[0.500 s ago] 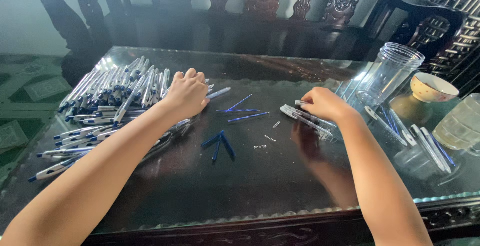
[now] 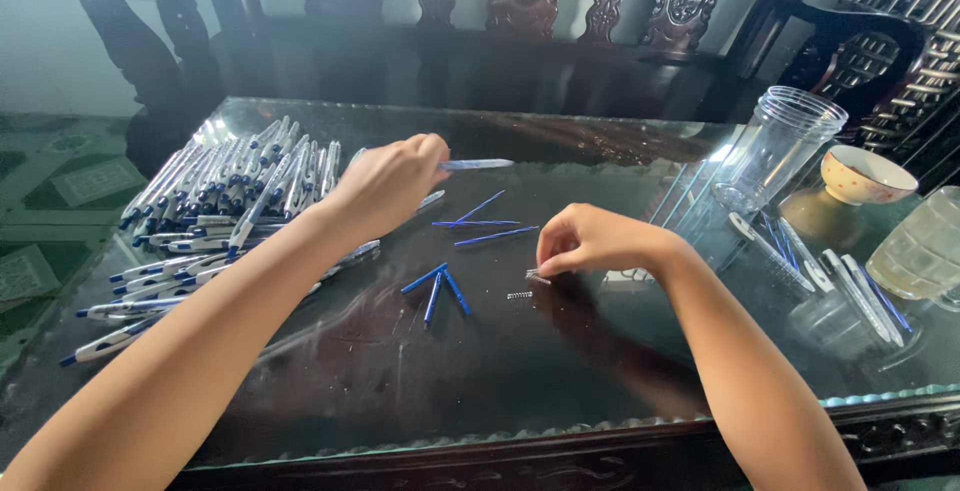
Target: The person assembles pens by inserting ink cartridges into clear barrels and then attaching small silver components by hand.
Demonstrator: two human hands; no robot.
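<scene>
Left hand [image 2: 385,183] was raised over the dark glass-topped bench [image 2: 560,371], fingers closed around a clear plastic pen barrel [image 2: 478,164] that stuck out to the right of the fist. Right hand [image 2: 590,241] was lower, near the bench middle, fingertips pinched on a small metal spring [image 2: 537,276] that touched or sat just above the glass. A second small metal spring [image 2: 519,295] lay loose just beside it, toward the near edge. Three thin blue ink refills [image 2: 480,221] lay between the two hands, apart from both. Three short blue pen pieces [image 2: 438,289] lay fanned together left of the springs. Big heap of white-and-blue ballpoint pens [image 2: 220,201] covered the left side of the bench, under and beyond the left forearm. On the right side stood a tall clear plastic jar [image 2: 775,146] without lid, a cream ceramic bowl [image 2: 865,173] behind it, a cloudy plastic container [image 2: 925,246] at the far right edge, and a few loose white pen parts [image 2: 860,296] on the glass near them. Dark carved wooden chairs [image 2: 530,11] stood behind the bench.
</scene>
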